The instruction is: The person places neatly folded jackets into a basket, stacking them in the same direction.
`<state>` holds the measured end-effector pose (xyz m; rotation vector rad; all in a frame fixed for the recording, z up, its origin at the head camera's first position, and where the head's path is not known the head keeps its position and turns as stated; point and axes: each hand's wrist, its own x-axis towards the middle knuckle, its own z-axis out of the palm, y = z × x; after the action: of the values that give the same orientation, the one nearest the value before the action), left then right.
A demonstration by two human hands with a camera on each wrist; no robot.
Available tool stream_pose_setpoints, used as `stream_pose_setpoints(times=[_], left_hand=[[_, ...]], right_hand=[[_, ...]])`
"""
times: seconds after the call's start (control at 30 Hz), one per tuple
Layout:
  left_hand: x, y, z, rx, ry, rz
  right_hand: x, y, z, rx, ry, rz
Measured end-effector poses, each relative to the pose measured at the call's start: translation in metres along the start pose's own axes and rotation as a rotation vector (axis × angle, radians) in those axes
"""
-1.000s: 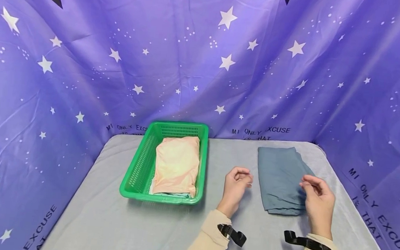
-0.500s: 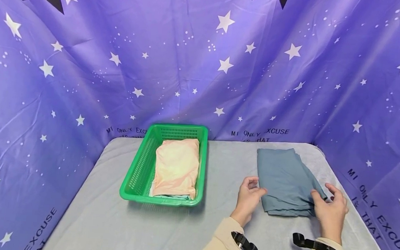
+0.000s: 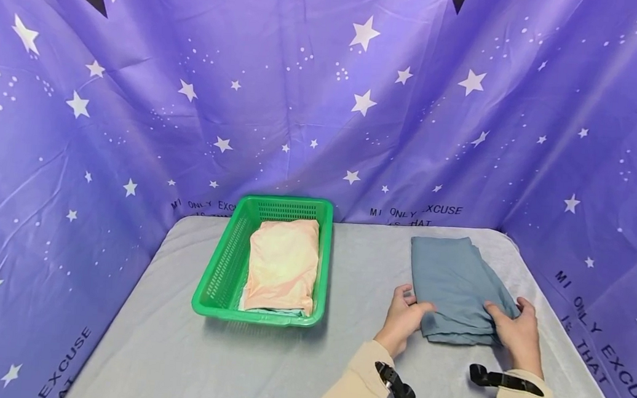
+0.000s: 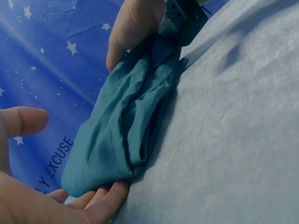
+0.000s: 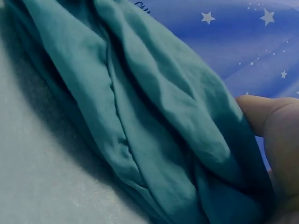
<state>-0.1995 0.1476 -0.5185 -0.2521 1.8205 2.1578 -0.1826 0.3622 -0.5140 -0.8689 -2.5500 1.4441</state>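
A folded blue-grey cloth garment (image 3: 451,282) lies at the right of the table; its exact kind cannot be told. At its left edge is my left hand (image 3: 403,319). In the left wrist view the fingertips (image 4: 112,193) touch the underside of the fold, while the thumb (image 4: 28,120) stands apart from the fabric. My right hand (image 3: 517,330) grips the near right edge, thumb on top. The right wrist view shows that thumb (image 5: 257,112) against the layered cloth (image 5: 140,116); the other fingers are mostly hidden behind it.
Left of the hands stands a green perforated basket (image 3: 322,267) holding a folded peach garment (image 3: 283,264), with light teal fabric (image 3: 277,311) beneath. A pale grey cover (image 3: 174,361) lies over the table. Purple star-printed curtains (image 3: 281,98) enclose its back and sides.
Both hands have come from above the table to the garment's two sides. The left moved right to the near left edge; the right moved to the right edge and took hold. The basket stayed put.
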Motion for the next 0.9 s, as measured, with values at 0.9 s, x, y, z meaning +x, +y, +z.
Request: stream_pose_setpoints(times=[0.9], left_hand=[[0.039, -0.008, -0.018, -0.012, -0.121, -0.061]], right_hand=[[-0.005, -0.008, 0.010, -0.085, -0.325, -0.016]])
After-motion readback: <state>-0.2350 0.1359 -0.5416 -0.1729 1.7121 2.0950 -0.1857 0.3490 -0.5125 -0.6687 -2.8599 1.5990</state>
